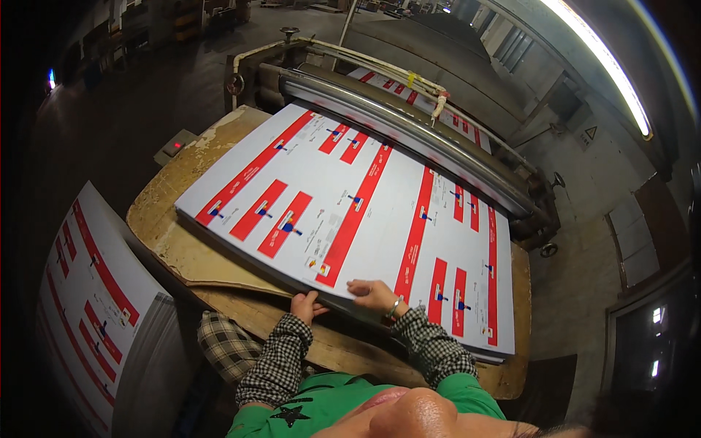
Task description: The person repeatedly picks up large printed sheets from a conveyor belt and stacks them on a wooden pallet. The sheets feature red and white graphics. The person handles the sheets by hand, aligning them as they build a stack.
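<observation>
A broad stack of white printed sheets [381, 219] with red bands and small blue figures lies on a worn wooden table. At the near edge of this stack, my left hand [308, 307] has its fingers closed on the sheets' rim. How many sheets it grips cannot be made out. Just to its right, my right hand [374, 296] rests over the same edge, fingers stretched toward the left and lying on the top sheet. A bracelet circles the right wrist. Checked sleeve covers run along both forearms.
Beyond the stack, a long metal roller [409, 139] spans the machine, with more printed sheets showing behind it. The wooden table [171, 244] has a chipped rim. A second tall stack of printed sheets [95, 292] stands at the left. A small box with a red light [177, 145] sits beside the table.
</observation>
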Demonstrator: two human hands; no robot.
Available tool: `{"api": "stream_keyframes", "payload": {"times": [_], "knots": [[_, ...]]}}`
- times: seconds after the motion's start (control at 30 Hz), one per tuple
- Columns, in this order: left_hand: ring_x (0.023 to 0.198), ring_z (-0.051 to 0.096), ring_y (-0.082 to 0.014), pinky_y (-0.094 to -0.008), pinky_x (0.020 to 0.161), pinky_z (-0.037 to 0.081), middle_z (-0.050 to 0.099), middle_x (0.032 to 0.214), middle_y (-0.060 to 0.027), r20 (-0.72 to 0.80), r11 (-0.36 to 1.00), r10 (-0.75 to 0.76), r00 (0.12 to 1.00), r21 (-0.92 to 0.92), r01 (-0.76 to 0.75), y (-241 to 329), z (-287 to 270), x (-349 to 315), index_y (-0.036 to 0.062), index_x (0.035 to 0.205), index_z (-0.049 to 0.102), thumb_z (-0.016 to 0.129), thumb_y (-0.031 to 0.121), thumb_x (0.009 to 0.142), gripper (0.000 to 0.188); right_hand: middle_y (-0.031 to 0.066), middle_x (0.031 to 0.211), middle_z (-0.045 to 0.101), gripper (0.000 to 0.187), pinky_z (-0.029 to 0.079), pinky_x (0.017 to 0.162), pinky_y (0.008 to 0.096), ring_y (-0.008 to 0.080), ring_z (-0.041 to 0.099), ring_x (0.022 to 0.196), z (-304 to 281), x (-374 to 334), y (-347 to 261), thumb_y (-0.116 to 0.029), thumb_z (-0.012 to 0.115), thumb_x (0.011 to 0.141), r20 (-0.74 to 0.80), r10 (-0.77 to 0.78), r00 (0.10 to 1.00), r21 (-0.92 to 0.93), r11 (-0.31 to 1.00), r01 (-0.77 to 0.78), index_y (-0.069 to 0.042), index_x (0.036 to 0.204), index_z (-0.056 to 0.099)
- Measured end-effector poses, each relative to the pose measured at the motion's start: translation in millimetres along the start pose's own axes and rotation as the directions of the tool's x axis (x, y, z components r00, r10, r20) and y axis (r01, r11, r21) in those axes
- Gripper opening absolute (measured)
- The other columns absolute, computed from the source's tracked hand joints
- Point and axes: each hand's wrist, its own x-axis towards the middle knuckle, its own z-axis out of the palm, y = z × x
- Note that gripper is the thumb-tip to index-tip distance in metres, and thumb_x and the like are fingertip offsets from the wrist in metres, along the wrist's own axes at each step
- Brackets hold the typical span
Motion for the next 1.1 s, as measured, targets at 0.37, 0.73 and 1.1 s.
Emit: {"api": "stream_keyframes", "payload": {"times": [0.37, 0.73, 1.1], "knots": [[0.069, 0.059, -0.0152, -0.0281, 0.062, 0.050, 0.062, 0.087, -0.0089, 0.203, 0.998, -0.058, 0.978, 0.023, 0.054, 8.9, -10.8, -3.3, -0.0019, 0.095, 0.057, 0.062, 0.013, 0.081, 0.022, 0.0256, 0.138, 0.028, 0.095, 0.026, 0.102, 0.0528, 0.0453, 0.023, 0.128, 33.8, 9.2, -20.6, -0.042, 0.078, 0.058, 0.067, -0.078, 0.995, -0.714, 0.692, 0.102, -0.010, 0.135, 0.034], [0.079, 0.058, -0.0226, -0.0324, 0.066, 0.050, 0.059, 0.094, -0.0152, -0.020, 0.957, -0.036, 0.999, 0.286, 0.040, -8.0, -21.1, 8.0, -0.0042, 0.102, 0.055, 0.059, 0.019, 0.081, 0.031, 0.0138, 0.112, 0.061, 0.033, 0.044, 0.089, 0.0280, 0.0194, 0.057, 0.105, -40.6, -14.2, -80.4, -0.008, 0.054, 0.076, -0.026, 0.004, 1.000, -0.138, 0.990, -0.007, 0.001, 0.107, 0.060], [0.062, 0.058, -0.0192, -0.0341, 0.056, 0.049, 0.060, 0.077, -0.0152, -0.026, 0.982, -0.035, 0.999, 0.183, 0.039, -7.4, -13.4, 13.5, -0.0111, 0.082, 0.055, 0.054, 0.011, 0.078, 0.023, 0.0138, 0.125, 0.052, 0.042, 0.038, 0.099, 0.0290, 0.0240, 0.045, 0.121, 8.6, -3.0, -18.1, -0.009, 0.064, 0.069, 0.095, -0.102, 0.990, -0.205, 0.971, 0.120, 0.000, 0.110, 0.059]]}}
